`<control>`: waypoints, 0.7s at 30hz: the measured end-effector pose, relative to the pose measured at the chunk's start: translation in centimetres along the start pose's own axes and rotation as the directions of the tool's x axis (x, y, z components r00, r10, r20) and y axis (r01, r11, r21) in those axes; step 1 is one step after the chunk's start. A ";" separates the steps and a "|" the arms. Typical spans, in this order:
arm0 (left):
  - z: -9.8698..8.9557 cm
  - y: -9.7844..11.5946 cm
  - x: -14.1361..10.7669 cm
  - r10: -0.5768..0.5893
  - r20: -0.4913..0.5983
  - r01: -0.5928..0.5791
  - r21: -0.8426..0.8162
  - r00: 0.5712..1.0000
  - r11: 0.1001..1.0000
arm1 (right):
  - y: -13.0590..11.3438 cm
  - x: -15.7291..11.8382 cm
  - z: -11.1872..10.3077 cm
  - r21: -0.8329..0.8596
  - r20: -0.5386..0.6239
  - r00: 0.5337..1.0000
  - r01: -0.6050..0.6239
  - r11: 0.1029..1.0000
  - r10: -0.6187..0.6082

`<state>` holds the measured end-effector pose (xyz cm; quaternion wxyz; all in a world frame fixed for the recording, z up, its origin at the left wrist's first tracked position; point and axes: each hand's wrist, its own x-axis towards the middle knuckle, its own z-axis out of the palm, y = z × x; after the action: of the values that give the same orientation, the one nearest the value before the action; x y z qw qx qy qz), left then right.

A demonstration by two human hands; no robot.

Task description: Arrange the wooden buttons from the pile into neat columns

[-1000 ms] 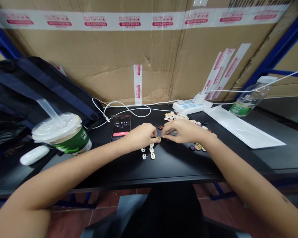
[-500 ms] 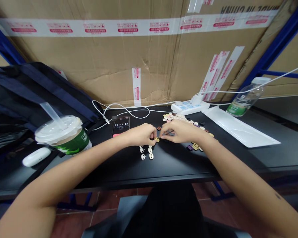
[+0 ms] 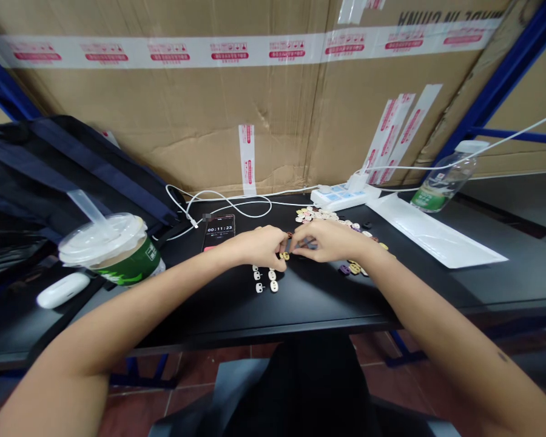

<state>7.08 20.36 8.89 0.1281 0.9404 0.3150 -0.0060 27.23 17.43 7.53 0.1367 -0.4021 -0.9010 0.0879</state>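
My left hand (image 3: 267, 246) and my right hand (image 3: 321, 240) meet closely over the black table, fingertips bent together. A small yellow piece (image 3: 284, 256) lies at my left thumb and forefinger. What my right fingers pinch, if anything, is too small to name. Small white pieces (image 3: 273, 285) form two short columns just below my left hand, partly covered by it. Behind my right hand is a pile of pale pieces (image 3: 316, 213). Purple (image 3: 344, 269) and yellow pieces (image 3: 355, 267) lie beside my right wrist.
A lidded cup (image 3: 127, 255), a white case (image 3: 64, 290) and a dark backpack (image 3: 86, 164) are on the left. Behind my hands are a phone (image 3: 220, 227) and a power strip (image 3: 341, 197). A white tray (image 3: 437, 233) and bottle (image 3: 441, 182) stand right.
The whole view has shifted slightly. My left thumb now extends lower, apart from the bent forefinger, and the yellow piece shows beside it. My right hand has hardly moved.
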 end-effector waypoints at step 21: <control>-1.1 -0.6 -0.2 0.038 0.071 -0.033 -0.072 0.997 0.997 | 0.8 -0.3 -0.1 0.037 -0.043 0.999 0.018 0.999 -0.016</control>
<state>6.44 20.96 9.83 0.1729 0.9398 0.2935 -0.0263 27.99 17.74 7.36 0.1642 -0.3936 -0.8995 0.0947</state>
